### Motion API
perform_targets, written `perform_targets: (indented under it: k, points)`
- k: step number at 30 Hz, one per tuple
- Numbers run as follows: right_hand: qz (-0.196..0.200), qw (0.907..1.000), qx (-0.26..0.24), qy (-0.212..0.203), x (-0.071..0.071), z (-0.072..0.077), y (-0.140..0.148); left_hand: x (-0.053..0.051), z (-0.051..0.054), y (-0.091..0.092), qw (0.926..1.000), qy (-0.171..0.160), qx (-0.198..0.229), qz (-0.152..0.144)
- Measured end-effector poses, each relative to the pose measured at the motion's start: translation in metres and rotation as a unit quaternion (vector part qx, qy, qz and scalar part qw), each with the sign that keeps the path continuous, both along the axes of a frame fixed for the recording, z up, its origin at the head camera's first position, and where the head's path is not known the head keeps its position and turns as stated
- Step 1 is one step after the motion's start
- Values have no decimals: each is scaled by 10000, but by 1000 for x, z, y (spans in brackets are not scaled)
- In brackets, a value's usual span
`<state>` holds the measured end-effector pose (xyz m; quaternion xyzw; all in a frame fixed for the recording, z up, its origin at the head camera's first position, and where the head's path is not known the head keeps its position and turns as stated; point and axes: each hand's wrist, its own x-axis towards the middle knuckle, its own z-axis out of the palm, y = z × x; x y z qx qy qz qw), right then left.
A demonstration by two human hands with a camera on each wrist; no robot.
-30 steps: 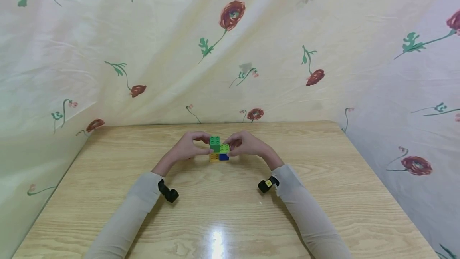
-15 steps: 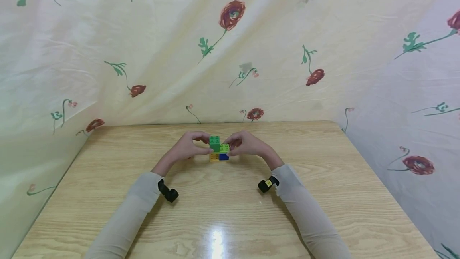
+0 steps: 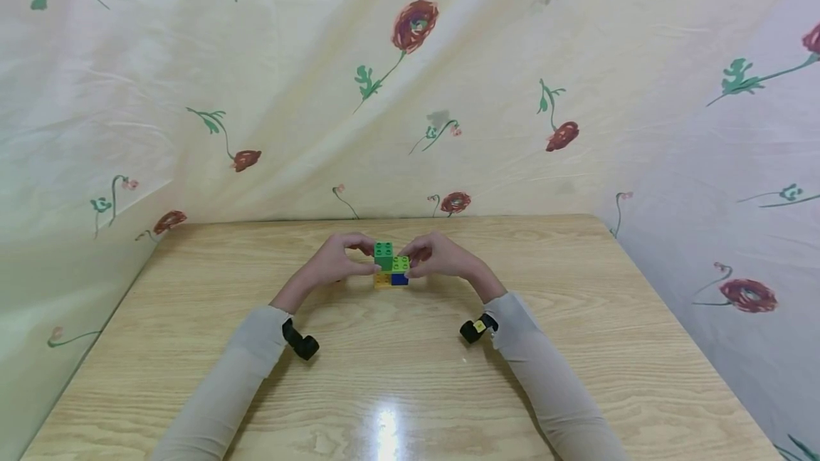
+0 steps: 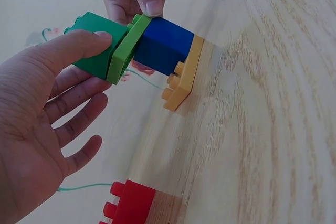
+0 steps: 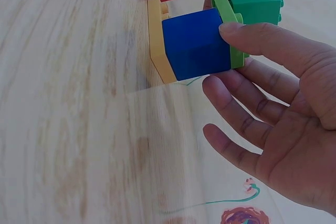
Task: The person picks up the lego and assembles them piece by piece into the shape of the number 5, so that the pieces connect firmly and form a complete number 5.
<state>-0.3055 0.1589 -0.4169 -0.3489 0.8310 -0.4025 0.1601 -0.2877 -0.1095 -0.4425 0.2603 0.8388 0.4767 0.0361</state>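
Observation:
A small stack of toy building blocks stands near the table's back. Its base is a thin yellow-orange block, bearing a blue block. A thin light green block lies over the blue one and overhangs to the left. On that overhang is a green block, with a thin dark gap under it in the left wrist view. My left hand pinches the green block between thumb and fingers. My right hand pinches the stack's right side, thumb where light green and blue meet; its other fingers are spread.
A red block rests on the table left of the stack, mostly hidden behind my left hand in the head view. A flower-printed cloth hangs behind the table. Each wrist wears a black camera.

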Motion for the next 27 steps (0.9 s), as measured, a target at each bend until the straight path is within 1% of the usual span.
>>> perform_targets:
  k: [1, 3, 5, 17, 27]
  points:
    - [10, 10000, -19, -18, 3, 4, -1, -3, -3, -1, 10000, 25, -18, -11]
    - [54, 10000, -39, -53, 7, 10, -2, -3, -3, -1, 10000, 29, 0, -29]
    - [66, 10000, -19, -58, 9, 12, -1, -3, -4, -1, 10000, 24, 20, -41]
    - [25, 10000, 13, -66, 9, 13, -1, -5, -3, 0, 10000, -34, 29, -60]
    - [57, 9999, 7, -94, 6, 15, -1, -5, 2, 0, 9998, 91, -135, -116]
